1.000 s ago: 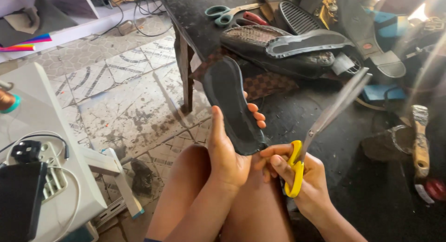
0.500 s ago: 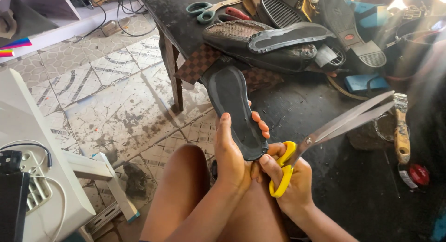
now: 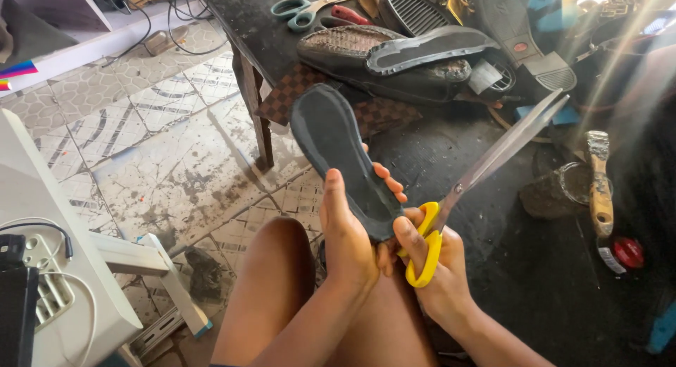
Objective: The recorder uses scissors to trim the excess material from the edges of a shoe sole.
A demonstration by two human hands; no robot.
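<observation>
My left hand (image 3: pixel 348 240) grips a dark grey shoe sole (image 3: pixel 338 152) by its heel end, the toe pointing up and away over the floor. My right hand (image 3: pixel 436 265) holds yellow-handled scissors (image 3: pixel 486 173), fingers through the loops, with the long steel blades pointing up to the right, away from the sole. The blades look closed or nearly so. The two hands touch just above my knees.
A dark worktable (image 3: pixel 451 148) ahead carries shoes and soles (image 3: pixel 415 53), teal-handled scissors (image 3: pixel 299 8), a wooden-handled brush (image 3: pixel 600 187), a glass jar (image 3: pixel 560 191) and a red-capped item (image 3: pixel 625 253). A white stand with cables (image 3: pixel 56 268) is at left, on tiled floor (image 3: pixel 162 156).
The view has shifted so the table sits lower and nearer. The scissor blades have swung slightly, pointing more steeply up to the right. Both hands keep their grips.
</observation>
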